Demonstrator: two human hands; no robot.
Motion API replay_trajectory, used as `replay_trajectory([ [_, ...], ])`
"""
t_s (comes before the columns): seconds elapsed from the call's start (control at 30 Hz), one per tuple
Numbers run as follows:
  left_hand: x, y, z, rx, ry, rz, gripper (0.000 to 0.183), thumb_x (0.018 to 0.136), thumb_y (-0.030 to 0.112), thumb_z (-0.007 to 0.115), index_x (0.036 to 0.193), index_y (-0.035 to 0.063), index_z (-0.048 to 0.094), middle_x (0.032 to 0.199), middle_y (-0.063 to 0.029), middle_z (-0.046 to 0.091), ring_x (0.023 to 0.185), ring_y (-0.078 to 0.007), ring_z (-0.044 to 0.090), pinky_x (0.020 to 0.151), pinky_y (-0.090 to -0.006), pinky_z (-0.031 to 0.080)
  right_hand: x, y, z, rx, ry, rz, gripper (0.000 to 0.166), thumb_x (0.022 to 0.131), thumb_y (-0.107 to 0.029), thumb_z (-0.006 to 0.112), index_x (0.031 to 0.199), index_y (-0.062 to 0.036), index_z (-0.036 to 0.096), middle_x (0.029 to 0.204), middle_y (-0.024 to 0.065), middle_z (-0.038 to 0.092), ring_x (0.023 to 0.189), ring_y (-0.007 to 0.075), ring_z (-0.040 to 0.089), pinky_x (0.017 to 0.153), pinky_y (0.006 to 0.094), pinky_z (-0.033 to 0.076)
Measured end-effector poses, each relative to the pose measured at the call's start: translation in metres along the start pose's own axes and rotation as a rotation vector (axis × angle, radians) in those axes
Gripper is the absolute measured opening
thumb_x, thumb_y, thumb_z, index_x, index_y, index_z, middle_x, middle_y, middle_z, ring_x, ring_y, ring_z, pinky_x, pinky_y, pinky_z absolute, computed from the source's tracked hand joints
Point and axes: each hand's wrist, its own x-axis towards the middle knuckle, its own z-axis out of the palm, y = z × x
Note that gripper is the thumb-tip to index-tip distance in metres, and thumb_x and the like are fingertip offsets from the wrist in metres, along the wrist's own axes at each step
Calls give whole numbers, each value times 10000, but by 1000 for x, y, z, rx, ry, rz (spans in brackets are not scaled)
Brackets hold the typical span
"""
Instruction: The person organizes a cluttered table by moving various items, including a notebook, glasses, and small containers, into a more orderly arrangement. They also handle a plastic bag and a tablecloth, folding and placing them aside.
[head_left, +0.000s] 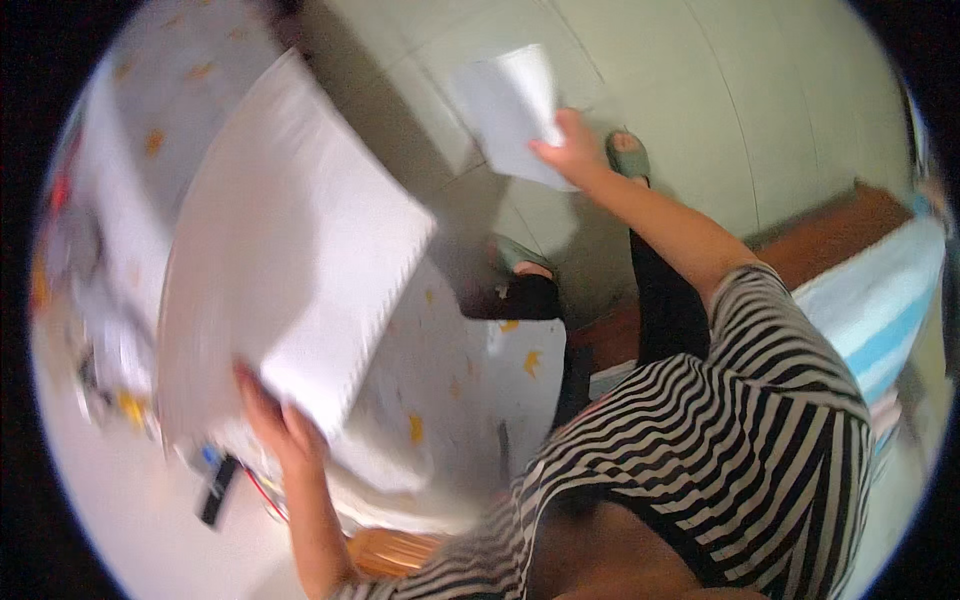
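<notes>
A large white paper sheet or pad (300, 225) with a jagged edge on one long side spreads across the left of the view. My left hand (281, 420) grips it near its lower end, with fingers partly hidden against the paper. At the upper middle, over the floor, my right hand (574, 150) pinches a smaller white sheet (514, 112), slightly curved, between thumb and fingers. The two sheets are apart. Beneath the large one lies a pale cloth (480, 375) with yellow and orange motifs. Motion blurs parts of the picture.
A black oblong object (217, 491) and a red cord (262, 491) lie at lower left, near a brown wooden item (390, 551). Blurred items crowd the far left. A blue-and-white cloth (877, 322) hangs over brown wooden furniture (832, 232) at right. Slippered feet stand on the tiled floor (675, 67).
</notes>
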Motion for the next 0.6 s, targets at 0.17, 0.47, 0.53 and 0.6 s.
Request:
replay_trajectory([
  [0.17,21,5,-9,115,172,50,501,877,142,459,1364,42,393,1383,-148,412,1294,-319,334,1077,-450,230,-84,-51,-120,207,108,-241,591,788,-332,677,1159,41,407,1005,249,588,930,320,587,826,379,457],
  [0.47,-236,76,-172,-1052,831,-360,228,840,15,523,1047,-26,609,1000,-91,645,901,-144,597,828,-260,448,-309,-136,-236,-117,137,-653,663,857,-221,562,1395,-44,218,1220,266,506,1011,378,576,837,404,462],
  [0.53,-270,87,-201,-1021,979,-573,283,857,51,528,1127,-25,571,1083,-122,620,983,-188,588,880,-296,444,-306,-158,-248,-214,178,-817,698,853,-193,553,1427,-88,170,1241,250,500,999,384,582,817,405,469],
  [0.6,-337,112,-210,-1047,939,-671,364,830,27,533,1190,-28,538,1171,-143,581,1065,-203,555,923,-318,428,-341,-159,-255,-197,96,-782,655,853,-128,530,1433,-142,225,1255,201,513,954,354,605,812,381,479],
])
